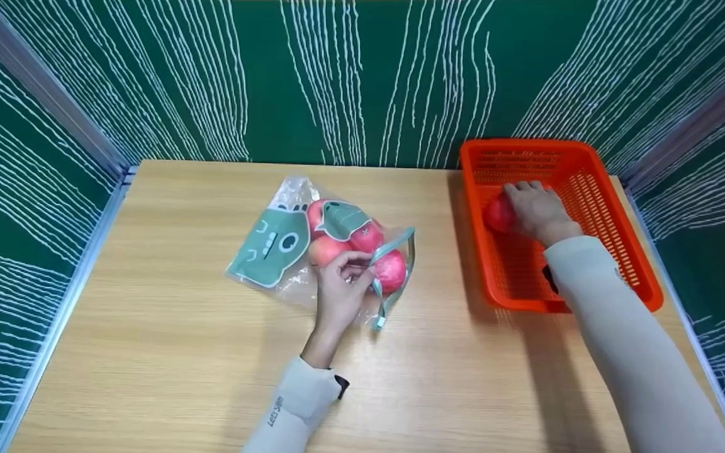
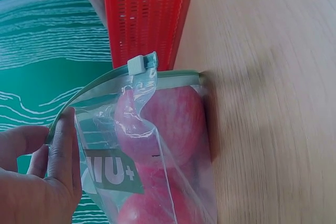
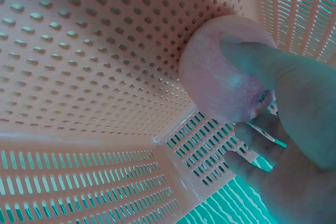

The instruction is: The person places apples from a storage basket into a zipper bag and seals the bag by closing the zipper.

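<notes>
A clear zip bag with a green cartoon print [image 1: 274, 242] lies on the table with several red apples [image 1: 391, 270] inside. The left hand [image 1: 340, 292] pinches the green edge of its open mouth; in the left wrist view, the fingers of the left hand [image 2: 52, 166] hold that edge beside a white slider [image 2: 136, 65]. Inside the orange basket [image 1: 573, 305], the right hand [image 1: 539, 211] is on a single red apple [image 1: 500, 212]. The right wrist view has the thumb and fingers of the right hand [image 3: 294, 119] around this apple [image 3: 226, 72], close to the perforated basket surface [image 3: 94, 66].
The basket stands at the right rear of the wooden table [image 1: 148, 352]. Green walls with white wavy lines [image 1: 274, 82] rise behind the table and on both sides.
</notes>
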Motion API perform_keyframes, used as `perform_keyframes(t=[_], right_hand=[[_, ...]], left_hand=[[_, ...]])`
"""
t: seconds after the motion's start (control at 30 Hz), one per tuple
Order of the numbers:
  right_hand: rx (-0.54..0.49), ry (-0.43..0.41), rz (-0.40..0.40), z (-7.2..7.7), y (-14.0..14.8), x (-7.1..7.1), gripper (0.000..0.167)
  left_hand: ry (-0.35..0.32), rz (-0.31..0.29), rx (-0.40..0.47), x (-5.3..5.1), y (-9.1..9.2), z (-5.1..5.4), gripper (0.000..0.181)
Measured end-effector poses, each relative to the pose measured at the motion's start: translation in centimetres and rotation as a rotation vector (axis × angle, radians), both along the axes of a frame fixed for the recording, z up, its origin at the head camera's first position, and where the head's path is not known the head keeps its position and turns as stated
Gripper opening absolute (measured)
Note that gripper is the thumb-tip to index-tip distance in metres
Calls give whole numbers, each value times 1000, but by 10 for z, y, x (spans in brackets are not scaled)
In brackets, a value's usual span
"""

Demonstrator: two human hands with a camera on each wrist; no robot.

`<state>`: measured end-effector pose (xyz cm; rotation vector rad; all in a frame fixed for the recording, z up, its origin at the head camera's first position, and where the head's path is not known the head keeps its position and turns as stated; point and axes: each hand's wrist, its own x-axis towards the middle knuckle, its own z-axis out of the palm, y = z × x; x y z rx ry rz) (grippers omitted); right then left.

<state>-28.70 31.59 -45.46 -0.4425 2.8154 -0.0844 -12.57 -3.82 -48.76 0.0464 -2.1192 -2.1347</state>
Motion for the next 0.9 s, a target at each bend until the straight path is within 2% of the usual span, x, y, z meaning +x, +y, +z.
perform_keyframes(t=[0.27,0.57,0.9], right_hand=[[11,56,44,5,0,7,87],[18,120,50,22,-1,16,90],[-36,311,139,42,-8,38,92]], left_hand=[[-15,-1,2,1,1,0,21],[3,-5,-1,0,0,-1,22],[2,6,11,0,2,-1,22]])
